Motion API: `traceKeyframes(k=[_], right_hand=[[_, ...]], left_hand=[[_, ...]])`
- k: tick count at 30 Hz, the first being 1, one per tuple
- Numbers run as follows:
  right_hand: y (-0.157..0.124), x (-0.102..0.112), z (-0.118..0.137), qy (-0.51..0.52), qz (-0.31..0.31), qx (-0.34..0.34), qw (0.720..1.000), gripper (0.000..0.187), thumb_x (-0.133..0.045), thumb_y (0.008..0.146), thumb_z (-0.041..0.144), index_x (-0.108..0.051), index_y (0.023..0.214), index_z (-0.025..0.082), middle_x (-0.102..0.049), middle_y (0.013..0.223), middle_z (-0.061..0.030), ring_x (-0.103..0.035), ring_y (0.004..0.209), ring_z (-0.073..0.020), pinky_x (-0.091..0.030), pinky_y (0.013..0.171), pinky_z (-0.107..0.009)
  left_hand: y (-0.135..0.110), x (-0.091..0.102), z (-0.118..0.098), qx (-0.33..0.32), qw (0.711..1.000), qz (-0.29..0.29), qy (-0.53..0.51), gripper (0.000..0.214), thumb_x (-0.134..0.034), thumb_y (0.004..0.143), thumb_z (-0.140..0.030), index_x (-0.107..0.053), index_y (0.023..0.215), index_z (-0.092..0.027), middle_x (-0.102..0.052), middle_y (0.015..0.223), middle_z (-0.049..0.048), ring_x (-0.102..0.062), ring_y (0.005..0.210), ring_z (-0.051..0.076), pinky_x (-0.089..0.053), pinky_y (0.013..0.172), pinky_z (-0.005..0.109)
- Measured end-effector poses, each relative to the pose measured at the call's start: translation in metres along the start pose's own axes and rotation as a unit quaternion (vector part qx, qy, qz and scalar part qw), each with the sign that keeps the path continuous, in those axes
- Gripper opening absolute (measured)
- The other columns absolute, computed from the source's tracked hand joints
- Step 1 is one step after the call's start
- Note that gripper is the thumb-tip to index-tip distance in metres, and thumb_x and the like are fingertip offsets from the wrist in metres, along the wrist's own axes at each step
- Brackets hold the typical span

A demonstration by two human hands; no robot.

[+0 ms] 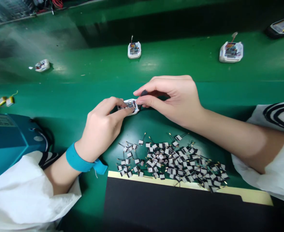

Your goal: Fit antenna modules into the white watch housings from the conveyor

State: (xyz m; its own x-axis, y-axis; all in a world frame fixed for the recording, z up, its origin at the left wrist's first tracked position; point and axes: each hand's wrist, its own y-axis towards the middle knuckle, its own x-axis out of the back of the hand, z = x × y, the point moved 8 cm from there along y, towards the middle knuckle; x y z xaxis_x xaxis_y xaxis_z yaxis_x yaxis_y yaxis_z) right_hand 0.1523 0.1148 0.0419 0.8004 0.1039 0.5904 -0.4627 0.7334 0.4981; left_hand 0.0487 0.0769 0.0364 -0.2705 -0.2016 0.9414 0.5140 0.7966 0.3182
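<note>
Holding a case (132, 103), small, white and open, circuitry upward, between both hands at the middle of the surface (79, 93). Gripping it from the left with the left hand (102, 122): thumb and forefinger bent over the top, tips slightly apart and touching it, the remaining fingers mostly hidden. Pinching a dark piece (144, 92) between thumb and forefinger of the right hand (177, 98), just beside the case's right end, the other fingers curled in behind. Cannot tell the kind of piece, nor any contact between the right fingertips and the case.

Wearing a teal band (80, 159) on the left wrist and white, black-striped sleeves (16, 190) on both arms.

Nearer, right of centre, can see a heap of tags (180, 161), pale and dark with thin black leads, loosely strewn at the left and thickly piled toward the right, partly overlapping a cream sheet (258, 195) beneath a black mat (180, 206).

Farther off, can make out three more open units, well apart: left (42, 65), centre (134, 50) and right (231, 52). Beyond, at the far right, can see a black device (282, 27). At the left, can see a blue box (8, 135) and, just past it, yellow batteries (2, 101).
</note>
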Motion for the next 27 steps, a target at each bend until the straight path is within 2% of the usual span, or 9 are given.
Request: traceKeyframes(k=[5,11,14,17,21,24,27], right_hand=[[0.002,-0.003,0.002,-0.03,0.006,-0.002,1.0,0.022,-0.047,0.081,0.037,-0.062,0.082,0.02,-0.063,0.077,0.0023,-0.057,0.068,-0.0081,-0.045,0.063,-0.022],[0.002,-0.015,0.006,-0.07,0.056,0.026,0.996,0.027,-0.038,0.086,0.036,-0.06,0.084,0.019,-0.06,0.079,0.0033,-0.056,0.075,-0.008,-0.042,0.067,-0.022],[0.001,-0.019,0.008,-0.091,0.077,0.042,0.992,0.031,-0.033,0.088,0.036,-0.058,0.086,0.019,-0.058,0.08,0.0031,-0.055,0.078,-0.0088,-0.041,0.067,-0.023],[0.0,-0.023,0.01,-0.123,0.092,0.038,0.987,0.033,-0.029,0.089,0.037,-0.056,0.086,0.018,-0.056,0.081,0.0021,-0.054,0.078,-0.0099,-0.04,0.066,-0.024],[0.0,-0.03,0.012,-0.168,0.116,0.021,0.979,0.033,-0.026,0.09,0.035,-0.054,0.087,0.018,-0.053,0.081,0.0009,-0.053,0.077,-0.0102,-0.039,0.067,-0.024],[-0.001,-0.034,0.015,-0.198,0.116,0.025,0.973,0.034,-0.023,0.091,0.034,-0.053,0.086,0.016,-0.053,0.08,-0.0001,-0.051,0.07,-0.009,-0.038,0.061,-0.023],[-0.002,-0.034,0.018,-0.2,0.088,0.048,0.975,0.032,-0.026,0.09,0.031,-0.052,0.081,0.015,-0.053,0.076,-0.0001,-0.048,0.063,-0.0076,-0.035,0.054,-0.021]], left_hand=[[0.0,0.0,-0.002,-0.011,1.0,-0.005,0.021,0.02,-0.042,0.085,-0.022,-0.06,0.093,-0.025,-0.057,0.09,0.002,-0.055,0.082,0.015,-0.047,0.069,0.027],[0.001,0.0,-0.003,-0.008,1.0,0.01,0.01,0.023,-0.037,0.086,-0.021,-0.06,0.09,-0.025,-0.056,0.088,0.0023,-0.054,0.083,0.017,-0.046,0.069,0.029],[0.002,0.002,-0.006,-0.026,0.999,0.0,0.022,0.024,-0.037,0.085,-0.019,-0.061,0.087,-0.024,-0.056,0.086,0.0032,-0.053,0.08,0.016,-0.046,0.068,0.028],[0.002,0.003,-0.007,-0.037,0.999,-0.013,0.025,0.023,-0.038,0.084,-0.018,-0.061,0.084,-0.021,-0.055,0.083,0.0039,-0.053,0.077,0.016,-0.046,0.065,0.027],[0.002,-0.001,-0.004,-0.029,0.999,0.004,0.034,0.024,-0.036,0.085,-0.02,-0.06,0.081,-0.02,-0.053,0.082,0.0038,-0.052,0.075,0.015,-0.044,0.065,0.027],[0.002,-0.001,-0.006,-0.041,0.998,-0.001,0.057,0.025,-0.035,0.085,-0.019,-0.06,0.078,-0.018,-0.053,0.081,0.0044,-0.051,0.074,0.015,-0.044,0.064,0.026],[0.002,-0.001,-0.007,-0.045,0.997,0.001,0.063,0.026,-0.035,0.085,-0.018,-0.06,0.077,-0.017,-0.053,0.082,0.0048,-0.05,0.075,0.015,-0.043,0.065,0.025]])
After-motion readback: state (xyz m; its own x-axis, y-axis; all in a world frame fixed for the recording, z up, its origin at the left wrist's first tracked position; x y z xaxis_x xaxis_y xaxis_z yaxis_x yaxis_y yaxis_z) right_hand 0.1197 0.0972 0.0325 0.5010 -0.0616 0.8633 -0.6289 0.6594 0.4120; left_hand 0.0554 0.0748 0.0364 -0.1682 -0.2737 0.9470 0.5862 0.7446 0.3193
